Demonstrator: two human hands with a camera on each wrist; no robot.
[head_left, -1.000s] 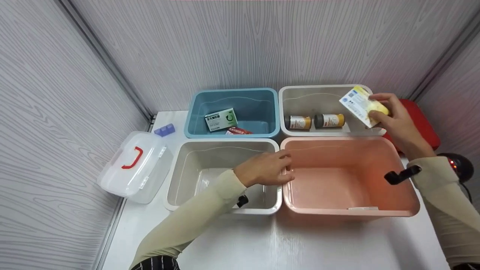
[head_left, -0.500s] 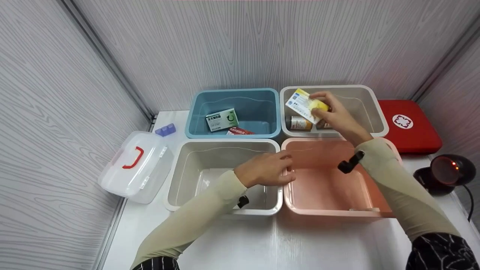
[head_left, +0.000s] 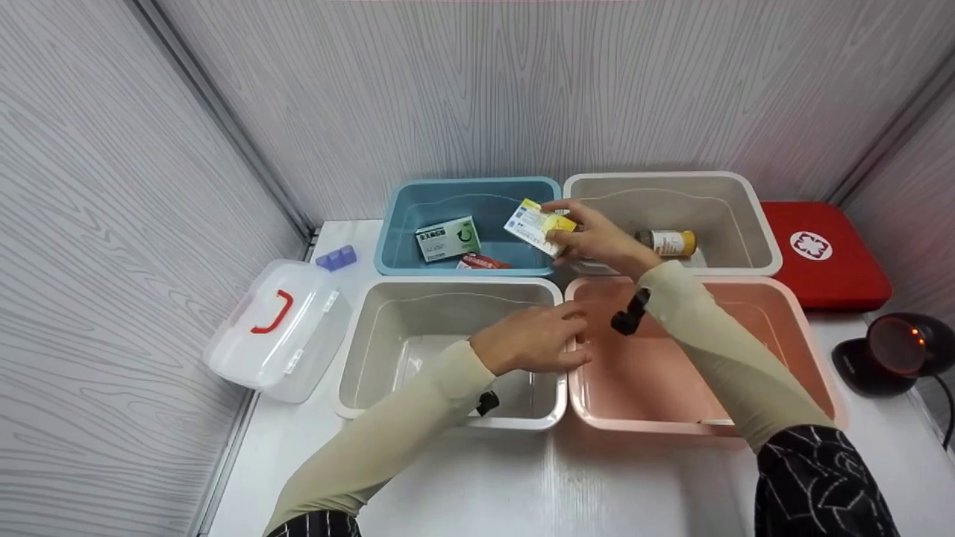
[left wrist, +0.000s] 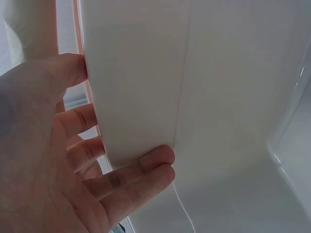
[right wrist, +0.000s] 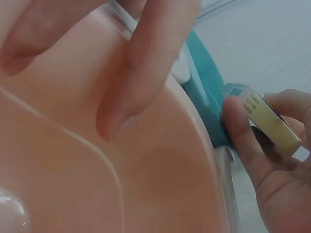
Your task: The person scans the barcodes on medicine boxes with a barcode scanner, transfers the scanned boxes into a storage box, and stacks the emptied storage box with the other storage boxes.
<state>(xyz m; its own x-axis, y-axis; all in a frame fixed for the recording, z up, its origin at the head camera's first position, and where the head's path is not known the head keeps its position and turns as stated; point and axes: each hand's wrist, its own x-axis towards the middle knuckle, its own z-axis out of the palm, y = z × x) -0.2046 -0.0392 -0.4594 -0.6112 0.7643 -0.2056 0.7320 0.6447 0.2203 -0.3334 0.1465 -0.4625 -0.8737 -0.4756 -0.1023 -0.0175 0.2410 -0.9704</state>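
Observation:
My right hand [head_left: 589, 235] pinches a white and yellow medicine box [head_left: 531, 224] between thumb and fingers, over the right side of the blue bin [head_left: 470, 183]. In the right wrist view, the box [right wrist: 272, 126] shows a yellow side in the fingers. Inside the blue bin lie a green and white medicine box [head_left: 448, 239] and a red box [head_left: 481, 262]. My left hand [head_left: 533, 339] rests with loosely bent fingers on the meeting rims of the front grey-white bin [head_left: 388, 298] and the pink bin [head_left: 656, 380]. Two fingertips [left wrist: 158, 158] touch the pale bin wall.
A brown bottle with a yellow-orange end [head_left: 668, 242] lies in the back grey-white bin [head_left: 664, 179]. At right are a red case [head_left: 828, 261] and black scanner [head_left: 895, 350]. A clear box [head_left: 276, 328] and purple pill organizer [head_left: 336, 258] stand left.
My right hand has carried the yellow and white medicine box leftward, from above the back grey-white bin to above the blue bin. My left hand has stayed in place on the rims.

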